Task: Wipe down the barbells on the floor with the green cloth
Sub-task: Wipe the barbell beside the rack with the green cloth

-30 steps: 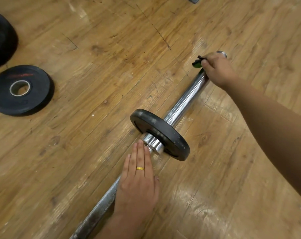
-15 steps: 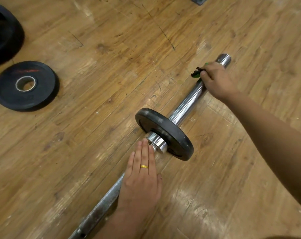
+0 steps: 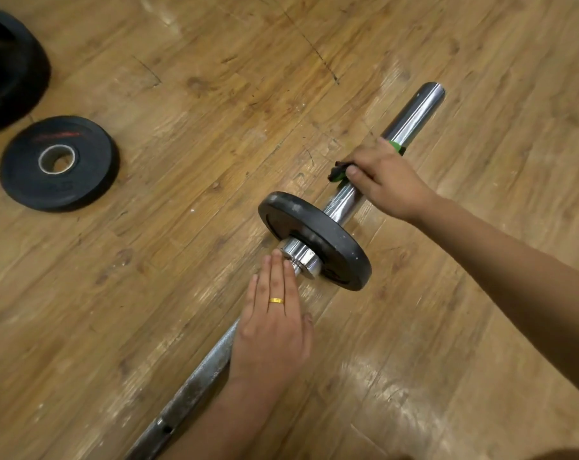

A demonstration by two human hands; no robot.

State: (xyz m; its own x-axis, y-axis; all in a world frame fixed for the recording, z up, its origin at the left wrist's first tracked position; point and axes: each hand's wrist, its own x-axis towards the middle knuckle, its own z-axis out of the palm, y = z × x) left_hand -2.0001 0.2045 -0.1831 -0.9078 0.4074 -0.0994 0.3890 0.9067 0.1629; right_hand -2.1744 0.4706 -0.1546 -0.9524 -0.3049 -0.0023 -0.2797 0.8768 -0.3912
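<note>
Nearest, the left hand (image 3: 271, 327) lies flat, fingers (image 3: 275, 277) straight, on the barbell (image 3: 195, 383) on the floor (image 3: 182, 161). Beyond the plate (image 3: 314, 237), the right hand (image 3: 387, 180) grips the green cloth (image 3: 396, 147) around the sleeve (image 3: 414, 114), whose bare length runs away up-right.

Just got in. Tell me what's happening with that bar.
A person is cleaning a long chrome steel barbell on the wooden floor. Their right hand grips a small green cloth around its sleeve, between the bar's end and the round black weight plate loaded on it. Their left hand rests flat on the shaft beside the collar.
</note>
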